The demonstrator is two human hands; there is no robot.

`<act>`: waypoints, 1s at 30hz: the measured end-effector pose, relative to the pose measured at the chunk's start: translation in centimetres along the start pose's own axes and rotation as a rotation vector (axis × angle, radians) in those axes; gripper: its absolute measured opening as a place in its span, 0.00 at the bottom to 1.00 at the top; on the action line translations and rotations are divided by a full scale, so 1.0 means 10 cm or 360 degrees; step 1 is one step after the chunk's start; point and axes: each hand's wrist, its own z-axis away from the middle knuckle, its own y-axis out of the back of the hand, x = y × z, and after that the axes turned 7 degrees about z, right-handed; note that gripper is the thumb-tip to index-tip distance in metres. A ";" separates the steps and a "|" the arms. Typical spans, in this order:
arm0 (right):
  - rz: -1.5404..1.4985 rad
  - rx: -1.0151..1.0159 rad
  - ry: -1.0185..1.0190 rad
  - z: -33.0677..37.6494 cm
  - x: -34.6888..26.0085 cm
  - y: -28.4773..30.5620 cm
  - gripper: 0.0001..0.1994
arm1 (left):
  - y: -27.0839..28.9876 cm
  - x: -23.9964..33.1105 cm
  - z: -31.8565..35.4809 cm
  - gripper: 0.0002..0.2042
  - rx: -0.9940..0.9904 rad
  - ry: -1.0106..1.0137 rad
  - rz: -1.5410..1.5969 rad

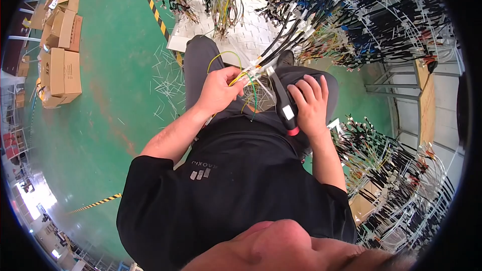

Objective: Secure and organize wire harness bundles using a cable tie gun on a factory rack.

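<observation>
My left hand (219,89) pinches a bundle of thin yellow and green wires (240,78) above my lap. From there a wiring harness with black sleeved branches (275,46) runs up and to the right, into the larger hanging mass. My right hand (311,104) is at a black cable tie gun (282,95) with a red rear end and a white label. Its fingers lie partly extended along the far side; the handle and thumb are hidden. The gun's nose sits close to the bundle, beside a white cable tie (264,84) whose tail slants toward my lap.
Dense black harnesses (371,17) hang at the far right, over a white board (251,10). More harnesses (386,170) stand at my right. Cut white tie ends (168,83) litter the green floor (115,45). Cardboard boxes (63,73) line the left side.
</observation>
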 end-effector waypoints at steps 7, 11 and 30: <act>-0.0257 0.0176 -0.0044 -0.04 0.00 0.04 0.20 | 0.02 -0.06 -0.01 0.08 0.0011 -0.0009 0.0016; -0.0889 0.0148 -0.0320 0.07 -0.02 -0.12 0.21 | 0.00 0.02 -0.01 0.08 0.0006 -0.0016 0.0038; 0.0191 0.0514 -0.0276 -0.09 0.26 0.04 0.21 | 0.00 -0.02 0.00 0.08 -0.0103 -0.0014 -0.0024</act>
